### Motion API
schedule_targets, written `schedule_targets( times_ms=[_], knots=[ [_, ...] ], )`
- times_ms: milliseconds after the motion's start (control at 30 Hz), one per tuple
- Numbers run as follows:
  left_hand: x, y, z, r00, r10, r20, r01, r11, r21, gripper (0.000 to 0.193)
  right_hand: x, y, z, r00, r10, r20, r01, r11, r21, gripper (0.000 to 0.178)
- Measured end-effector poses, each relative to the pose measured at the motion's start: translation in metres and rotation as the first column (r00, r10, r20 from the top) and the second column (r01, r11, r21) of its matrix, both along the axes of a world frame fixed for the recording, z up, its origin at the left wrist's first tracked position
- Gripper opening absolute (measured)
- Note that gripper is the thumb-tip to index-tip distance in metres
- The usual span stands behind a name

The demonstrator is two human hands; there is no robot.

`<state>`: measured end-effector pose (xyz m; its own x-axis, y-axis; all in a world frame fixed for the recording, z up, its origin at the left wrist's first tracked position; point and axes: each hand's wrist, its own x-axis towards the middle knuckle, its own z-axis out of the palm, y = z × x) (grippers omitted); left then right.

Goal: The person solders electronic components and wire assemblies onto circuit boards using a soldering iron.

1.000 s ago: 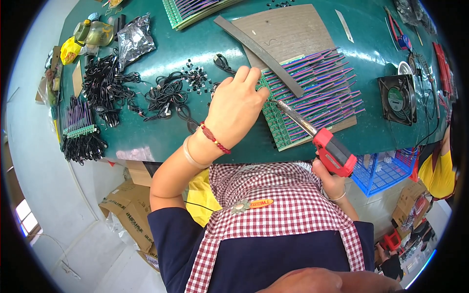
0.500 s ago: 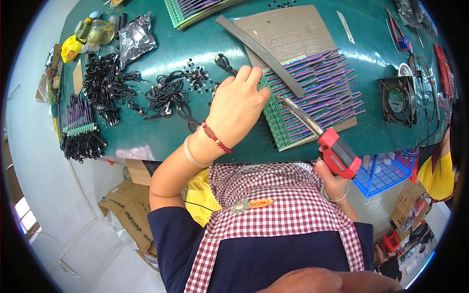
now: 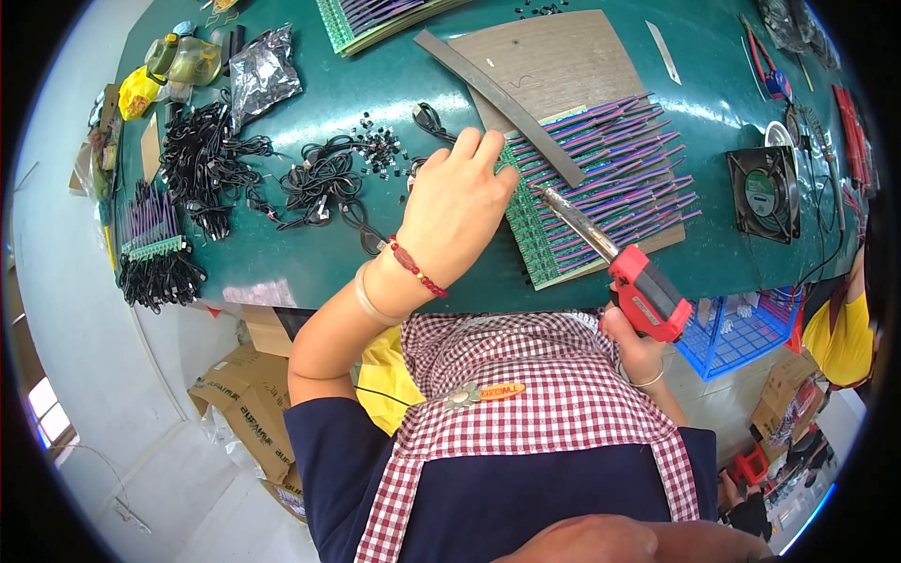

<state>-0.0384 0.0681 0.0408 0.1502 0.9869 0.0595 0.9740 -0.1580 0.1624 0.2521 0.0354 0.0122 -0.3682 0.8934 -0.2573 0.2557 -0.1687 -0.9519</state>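
My right hand (image 3: 638, 347) grips the red and black handle of a soldering gun (image 3: 648, 298). Its metal barrel slants up and left, with the tip at the green circuit board panel (image 3: 533, 246). Pink, blue and dark wires (image 3: 619, 188) stick out rightward from that panel in rows. My left hand (image 3: 460, 211) is closed over the panel's left edge, close to the soldering tip. A black cable (image 3: 429, 119) runs in under its curled fingers; the fingertips are hidden. Across the panel's upper part lies a grey strip (image 3: 507, 108), partly on a brown board (image 3: 554, 56).
To the left are black cable bundles (image 3: 197, 169), small black parts (image 3: 377, 145) and a silver bag (image 3: 265, 75). A fan (image 3: 765, 192) stands on the right, near pliers (image 3: 771, 75). Another panel stack (image 3: 375, 23) sits at the far edge. A blue basket (image 3: 737, 333) is below the table.
The soldering gun's handle and my right hand have shifted very slightly left. My left hand stays nearly still at the panel's edge.
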Motion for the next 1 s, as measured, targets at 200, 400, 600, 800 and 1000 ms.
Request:
schedule_targets(
  times_ms=[200, 400, 600, 800, 1000],
  knots=[
    [0.006, -0.029, 0.015, 0.985, 0.155, 0.074, -0.157, 0.987, 0.021, 0.026, -0.007, 0.004, 0.006, 0.998, -0.043, -0.05, 0.04, 0.998, -0.044, 0.033],
    [-0.027, -0.094, 0.009, 0.863, 0.503, -0.041, -0.504, 0.851, -0.146, 0.036, -0.01, 0.015, 0.012, 0.993, -0.062, -0.102, 0.057, 0.997, -0.055, 0.031],
    [-0.048, -0.114, -0.015, 0.866, 0.477, 0.148, -0.443, 0.871, -0.212, 0.033, -0.024, 0.021, 0.022, 0.972, -0.163, -0.171, 0.146, 0.984, -0.106, 0.031],
    [-0.055, -0.116, -0.012, 0.525, 0.584, 0.62, -0.657, 0.741, -0.141, 0.008, -0.033, 0.025, 0.034, 0.942, -0.196, -0.273, 0.182, 0.98, -0.075, 0.029],
    [-0.018, -0.113, 0.005, -0.058, 0.12, 0.991, -0.634, 0.762, -0.129, 0.021, -0.05, 0.026, 0.047, 0.867, -0.25, -0.432, 0.191, 0.966, -0.175, 0.032]
  ],
)
